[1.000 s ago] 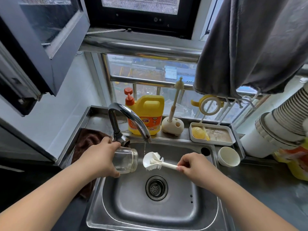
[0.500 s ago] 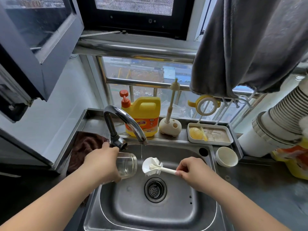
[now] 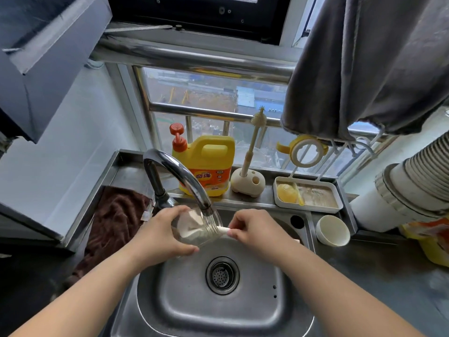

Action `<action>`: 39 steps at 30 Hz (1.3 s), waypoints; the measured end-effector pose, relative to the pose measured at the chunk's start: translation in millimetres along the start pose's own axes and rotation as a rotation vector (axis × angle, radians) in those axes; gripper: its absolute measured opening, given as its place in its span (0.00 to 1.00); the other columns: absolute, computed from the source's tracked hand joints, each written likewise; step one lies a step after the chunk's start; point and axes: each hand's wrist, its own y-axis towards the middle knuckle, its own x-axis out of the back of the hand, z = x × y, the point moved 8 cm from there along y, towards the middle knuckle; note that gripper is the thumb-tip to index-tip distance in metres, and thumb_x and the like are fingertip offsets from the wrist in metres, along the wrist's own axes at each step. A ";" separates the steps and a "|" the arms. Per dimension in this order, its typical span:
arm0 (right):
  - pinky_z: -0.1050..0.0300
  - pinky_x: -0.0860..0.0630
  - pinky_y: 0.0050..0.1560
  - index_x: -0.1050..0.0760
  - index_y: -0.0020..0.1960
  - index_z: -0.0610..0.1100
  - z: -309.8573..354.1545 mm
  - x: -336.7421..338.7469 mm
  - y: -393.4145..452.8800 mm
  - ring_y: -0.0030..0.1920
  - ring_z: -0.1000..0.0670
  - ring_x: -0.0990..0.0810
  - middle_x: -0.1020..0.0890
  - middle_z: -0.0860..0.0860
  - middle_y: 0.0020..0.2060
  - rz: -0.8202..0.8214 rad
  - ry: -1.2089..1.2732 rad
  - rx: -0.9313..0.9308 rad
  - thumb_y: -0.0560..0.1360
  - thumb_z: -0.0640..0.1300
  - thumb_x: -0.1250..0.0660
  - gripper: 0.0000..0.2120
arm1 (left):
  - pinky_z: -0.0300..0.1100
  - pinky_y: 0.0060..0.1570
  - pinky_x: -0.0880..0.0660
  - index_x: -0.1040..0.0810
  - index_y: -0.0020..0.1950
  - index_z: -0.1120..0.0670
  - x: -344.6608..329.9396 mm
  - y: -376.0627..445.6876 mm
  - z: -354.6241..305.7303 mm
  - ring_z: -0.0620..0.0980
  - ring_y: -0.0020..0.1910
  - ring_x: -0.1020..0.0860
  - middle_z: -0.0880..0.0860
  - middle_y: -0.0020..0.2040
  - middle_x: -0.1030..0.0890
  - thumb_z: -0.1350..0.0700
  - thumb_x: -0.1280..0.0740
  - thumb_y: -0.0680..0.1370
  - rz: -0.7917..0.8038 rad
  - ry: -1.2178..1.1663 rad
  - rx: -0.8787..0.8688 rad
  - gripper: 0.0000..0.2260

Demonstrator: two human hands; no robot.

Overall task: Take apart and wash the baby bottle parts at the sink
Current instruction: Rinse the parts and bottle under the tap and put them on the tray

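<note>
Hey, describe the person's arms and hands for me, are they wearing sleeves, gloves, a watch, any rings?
Both forearms are bare as far as the frame shows: no sleeves in view. The left hand and right hand wear no gloves. No watch, bracelet or ring is visible on either wrist or on the fingers that show.

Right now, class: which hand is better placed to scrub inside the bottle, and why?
The right hand. It already pinches the brush handle, with the brush head inside the bottle. The left hand grips the bottle, steadying it under the tap.
</note>
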 end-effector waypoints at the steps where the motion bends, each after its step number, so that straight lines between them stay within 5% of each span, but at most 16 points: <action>1: 0.55 0.23 0.49 0.21 0.44 0.48 5.0 -2.9 2.9 0.45 0.53 0.22 0.21 0.55 0.41 0.018 -0.016 0.032 0.74 0.47 0.31 0.03 | 0.42 0.62 0.29 0.32 0.69 0.45 -0.5 0.3 1.0 0.43 0.59 0.27 0.43 0.59 0.28 0.46 0.20 0.59 -0.003 -0.010 -0.007 0.40; 6: 0.51 0.24 0.50 0.19 0.47 0.47 7.8 15.5 13.7 0.47 0.49 0.23 0.25 0.53 0.49 0.015 -0.178 0.094 0.75 0.46 0.31 0.04 | 0.39 0.54 0.23 0.32 0.62 0.40 -2.9 -1.0 12.2 0.41 0.55 0.24 0.41 0.60 0.29 0.52 0.18 0.59 0.008 -0.168 0.005 0.37; 10: 0.49 0.24 0.46 0.21 0.45 0.47 30.8 5.3 15.5 0.46 0.47 0.23 0.26 0.54 0.47 -0.040 -0.199 0.179 0.75 0.44 0.33 0.03 | 0.40 0.58 0.25 0.32 0.64 0.42 -1.1 5.1 7.0 0.42 0.57 0.25 0.41 0.60 0.30 0.50 0.18 0.59 0.003 -0.145 -0.027 0.37; 15: 0.59 0.29 0.46 0.19 0.48 0.45 16.8 12.1 21.7 0.47 0.50 0.24 0.27 0.54 0.47 0.042 -0.156 0.141 0.75 0.45 0.32 0.05 | 0.31 0.51 0.26 0.32 0.65 0.44 6.0 6.4 13.5 0.38 0.54 0.25 0.39 0.59 0.30 0.52 0.18 0.60 -0.003 -0.155 -0.022 0.38; 20: 0.51 0.26 0.50 0.20 0.50 0.46 31.8 2.0 13.7 0.48 0.49 0.23 0.26 0.54 0.49 0.028 -0.125 0.211 0.76 0.47 0.33 0.06 | 0.29 0.56 0.39 0.35 0.68 0.43 -0.5 9.2 4.1 0.36 0.59 0.35 0.39 0.62 0.34 0.49 0.20 0.62 0.036 -0.070 -0.057 0.39; 25: 0.53 0.31 0.32 0.25 0.45 0.47 25.0 21.2 2.2 0.36 0.44 0.24 0.27 0.52 0.47 -0.152 -0.474 0.260 0.75 0.44 0.33 0.01 | 0.35 0.51 0.24 0.33 0.64 0.41 -4.8 8.0 18.1 0.40 0.54 0.25 0.41 0.59 0.30 0.51 0.19 0.60 0.090 -0.137 -0.003 0.37; 30: 0.61 0.30 0.44 0.22 0.56 0.45 11.8 -6.4 1.9 0.51 0.45 0.22 0.23 0.48 0.50 0.278 -0.339 -0.030 0.78 0.45 0.37 0.09 | 0.37 0.57 0.26 0.33 0.65 0.40 -4.7 4.2 14.7 0.39 0.57 0.28 0.36 0.61 0.33 0.44 0.21 0.57 0.065 -0.005 -0.099 0.39; 33: 0.67 0.35 0.33 0.21 0.49 0.47 16.1 -0.8 -3.5 0.35 0.59 0.27 0.24 0.56 0.38 0.271 -0.123 0.011 0.77 0.49 0.35 0.07 | 0.34 0.57 0.28 0.33 0.64 0.42 -10.7 -0.7 11.0 0.40 0.58 0.27 0.36 0.60 0.33 0.40 0.25 0.53 0.036 -0.056 -0.130 0.41; 39: 0.69 0.34 0.33 0.21 0.47 0.49 10.8 -4.0 -9.7 0.30 0.62 0.28 0.22 0.57 0.35 0.153 0.128 -0.071 0.77 0.49 0.35 0.06 | 0.28 0.60 0.42 0.40 0.72 0.42 -12.4 -4.1 -3.8 0.39 0.61 0.35 0.41 0.64 0.39 0.46 0.21 0.62 -0.006 -0.017 -0.164 0.43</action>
